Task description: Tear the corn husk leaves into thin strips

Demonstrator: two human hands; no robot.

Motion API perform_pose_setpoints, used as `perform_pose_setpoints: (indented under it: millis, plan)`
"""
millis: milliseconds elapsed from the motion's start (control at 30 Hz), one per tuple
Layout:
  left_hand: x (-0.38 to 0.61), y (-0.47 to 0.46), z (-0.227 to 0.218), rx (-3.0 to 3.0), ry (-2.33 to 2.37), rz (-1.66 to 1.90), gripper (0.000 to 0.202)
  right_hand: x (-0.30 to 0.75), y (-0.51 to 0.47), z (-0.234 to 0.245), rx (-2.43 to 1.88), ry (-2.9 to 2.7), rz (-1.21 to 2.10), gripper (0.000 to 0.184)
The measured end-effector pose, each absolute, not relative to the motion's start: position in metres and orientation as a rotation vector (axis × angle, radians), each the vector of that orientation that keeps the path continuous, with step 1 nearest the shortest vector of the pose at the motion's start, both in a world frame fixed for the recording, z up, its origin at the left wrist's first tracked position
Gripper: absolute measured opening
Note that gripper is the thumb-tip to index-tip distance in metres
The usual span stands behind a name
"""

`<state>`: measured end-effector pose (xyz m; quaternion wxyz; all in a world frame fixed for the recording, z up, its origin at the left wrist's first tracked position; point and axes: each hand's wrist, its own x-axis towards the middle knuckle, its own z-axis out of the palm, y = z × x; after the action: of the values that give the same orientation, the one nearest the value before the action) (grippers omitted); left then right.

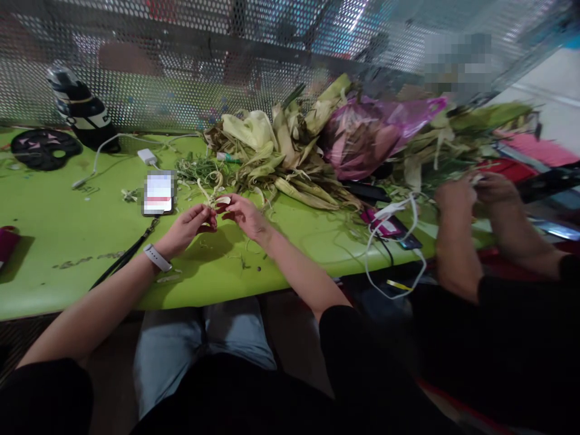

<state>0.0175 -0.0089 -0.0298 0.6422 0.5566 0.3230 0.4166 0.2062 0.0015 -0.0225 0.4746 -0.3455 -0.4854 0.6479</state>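
Observation:
Over the green table (67,241) both my hands meet on a thin pale strip of husk (216,198). My left hand (189,225), with a white watch on the wrist, pinches its left end. My right hand (242,215) pinches the right end, fingers curled. The strip is small and partly hidden by my fingers. A heap of corn husks and leaves (281,157) lies just behind my hands.
A phone (158,192) lies left of my hands, with a white charger and cable (147,156) behind it. A pink plastic bag (376,133) sits on the heap. At the right another person's hands (475,193) work on husks. A perforated metal screen (181,60) backs the table.

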Motion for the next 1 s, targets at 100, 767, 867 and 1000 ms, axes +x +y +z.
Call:
perform_pose_setpoints:
  millis: [100, 767, 867, 1000]
  plan:
    - [0.017, -0.011, -0.029, 1.225, 0.705, 0.915, 0.024, 0.205, 0.005, -0.028, -0.767, -1.289, 1.606, 0.023]
    - [0.013, -0.011, -0.021, 1.130, 0.718, 0.776, 0.020, 0.200, 0.011, -0.046, -0.684, -1.164, 1.645, 0.027]
    - [0.012, -0.010, -0.023, 1.108, 0.703, 0.771, 0.018, 0.200, 0.010, -0.043, -0.695, -1.205, 1.651, 0.028]
    - [0.009, -0.005, -0.023, 1.080, 0.721, 0.884, 0.018, 0.205, 0.010, -0.030, -0.722, -1.230, 1.641, 0.030]
